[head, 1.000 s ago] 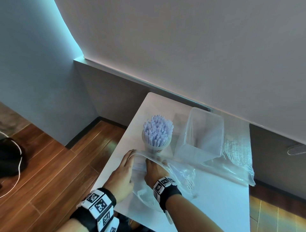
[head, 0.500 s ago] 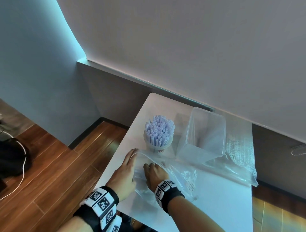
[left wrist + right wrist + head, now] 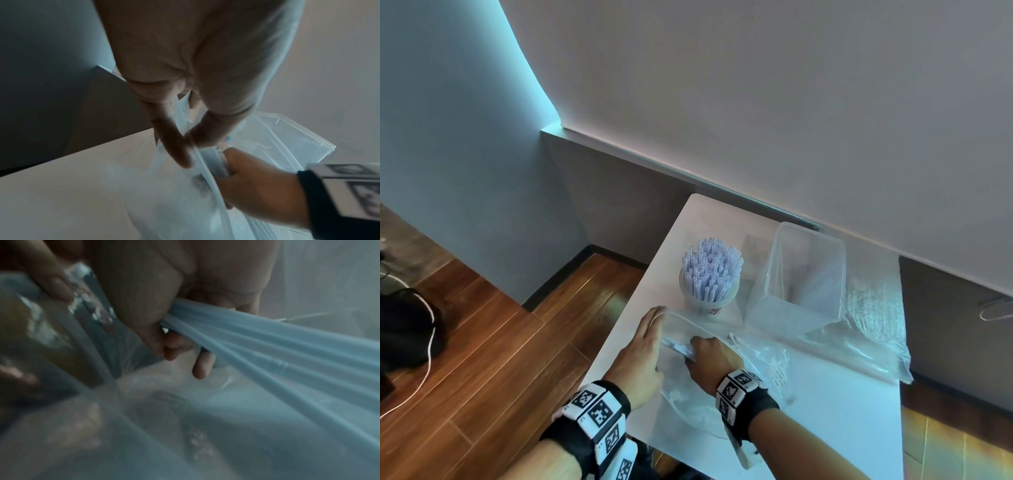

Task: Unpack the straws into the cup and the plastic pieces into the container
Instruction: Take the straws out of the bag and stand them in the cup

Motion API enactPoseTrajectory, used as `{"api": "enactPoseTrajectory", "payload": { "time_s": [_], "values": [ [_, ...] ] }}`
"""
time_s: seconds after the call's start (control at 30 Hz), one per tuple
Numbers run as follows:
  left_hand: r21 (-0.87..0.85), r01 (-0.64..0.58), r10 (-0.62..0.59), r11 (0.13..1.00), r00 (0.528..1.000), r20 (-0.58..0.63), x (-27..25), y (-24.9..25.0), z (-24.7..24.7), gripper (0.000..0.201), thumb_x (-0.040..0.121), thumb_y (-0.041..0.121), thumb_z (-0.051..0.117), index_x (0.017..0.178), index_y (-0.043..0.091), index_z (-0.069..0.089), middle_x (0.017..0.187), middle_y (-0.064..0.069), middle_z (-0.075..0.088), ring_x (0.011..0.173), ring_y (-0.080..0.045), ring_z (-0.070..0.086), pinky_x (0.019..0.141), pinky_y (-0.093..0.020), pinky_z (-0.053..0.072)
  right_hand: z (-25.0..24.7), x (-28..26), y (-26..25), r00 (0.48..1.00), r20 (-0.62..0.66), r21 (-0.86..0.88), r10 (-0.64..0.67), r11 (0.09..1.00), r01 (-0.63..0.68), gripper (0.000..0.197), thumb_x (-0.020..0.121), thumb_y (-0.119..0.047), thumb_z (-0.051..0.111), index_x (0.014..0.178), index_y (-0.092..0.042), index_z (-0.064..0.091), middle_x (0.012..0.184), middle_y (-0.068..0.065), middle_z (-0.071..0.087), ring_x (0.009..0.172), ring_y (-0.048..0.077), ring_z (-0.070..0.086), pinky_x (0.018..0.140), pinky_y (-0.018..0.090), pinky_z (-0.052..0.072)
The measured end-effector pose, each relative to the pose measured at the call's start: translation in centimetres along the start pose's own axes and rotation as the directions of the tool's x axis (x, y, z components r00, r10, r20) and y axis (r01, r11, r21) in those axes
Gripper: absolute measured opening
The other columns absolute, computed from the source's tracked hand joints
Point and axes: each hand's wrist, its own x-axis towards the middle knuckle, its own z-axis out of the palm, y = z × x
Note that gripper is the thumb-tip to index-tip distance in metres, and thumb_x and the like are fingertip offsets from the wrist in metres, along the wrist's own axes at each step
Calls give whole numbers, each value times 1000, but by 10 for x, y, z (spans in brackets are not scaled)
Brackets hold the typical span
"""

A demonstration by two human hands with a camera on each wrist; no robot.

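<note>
Two hands work on one clear plastic bag (image 3: 709, 363) at the near left part of the white desk (image 3: 842, 411). The cup (image 3: 710, 301) serves here as the landmark; it stands upright on the desk and is full of pale straws (image 3: 711, 270). Just in front of the cup and to its left, the left hand (image 3: 642, 356) holds the open edge of the bag; in the left wrist view its fingers (image 3: 176, 146) and thumb pinch the thin film. To the right of this hand, in front of the cup, the right hand (image 3: 714, 356) is inside the mouth of the bag. Its fingers (image 3: 172, 345) are curled around a small bundle of pale plastic pieces (image 3: 267, 344), long and thin like tubes. Right of the cup, just beside it, stands the clear container (image 3: 801, 284), tilted toward the wall, and I see nothing inside it. Farther right of the cup, behind and beside the container, a second clear bag (image 3: 873, 318) lies flat on the desk.
</note>
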Motion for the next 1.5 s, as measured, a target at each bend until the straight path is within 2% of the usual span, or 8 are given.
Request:
{"api": "enactPoseTrajectory", "payload": {
  "time_s": [0.13,0.33,0.57,0.97,1.17,1.3,1.4,1.5],
  "values": [
    [-59,31,-31,998,1000,5,4,0,-4,100,80,-14,58,154,27,6,160,16,-5,138,-19,40,107,-29,43,-15,-18,-5,970,-181,227,-161,953,200,26,92,-35,52,70,-28,41,73,-3,54,76,22,57,75,32,40],
    [-100,78,-79,992,997,-12,12,1,-3,101,81,-10,62,153,30,5,160,16,-2,140,-21,38,109,-35,43,-23,-40,-3,923,-379,688,75,689,227,10,76,-30,71,68,-29,64,87,-10,62,84,8,62,75,22,49],
    [-78,56,-57,995,998,-4,12,4,4,102,83,-8,65,154,28,3,161,13,-5,140,-22,39,109,-36,43,-16,-38,1,976,-198,587,91,808,43,14,77,-23,72,79,-10,69,89,6,64,85,18,61,80,34,50],
    [-36,4,-6,999,999,-47,12,6,4,99,83,-5,65,153,31,5,160,16,-7,137,-21,43,104,-28,47,-22,-36,15,975,-199,546,98,837,27,28,64,-43,57,74,-18,67,76,-3,65,71,12,61,69,28,51],
    [119,-241,239,963,970,31,-5,6,-6,85,76,22,76,131,48,17,154,20,-24,90,-14,64,73,-16,53,-13,-32,24,986,-144,432,85,902,-15,25,64,-49,49,65,-25,58,69,-6,58,65,10,57,63,25,47],
    [173,-356,326,919,928,178,-8,-17,-1,119,68,27,82,139,55,-10,154,24,-21,124,-14,51,91,-28,54,-31,-43,16,994,-108,331,-23,942,57,21,71,-42,53,61,-24,49,57,-10,47,58,8,47,57,19,36],
    [336,-313,243,889,941,234,-3,-26,8,126,75,28,80,144,48,-24,162,13,-7,135,-15,42,102,-27,47,-65,-65,7,992,-78,494,-101,860,126,15,71,-42,58,56,-45,56,60,-28,58,59,-8,54,62,26,40],
    [519,-388,290,762,920,262,1,-27,18,111,59,34,89,147,32,21,138,6,50,104,-18,58,83,-33,53,-109,-89,10,965,-248,632,-89,740,230,8,75,-14,76,75,-22,75,78,-9,73,73,5,69,73,28,55]
  ]
}}
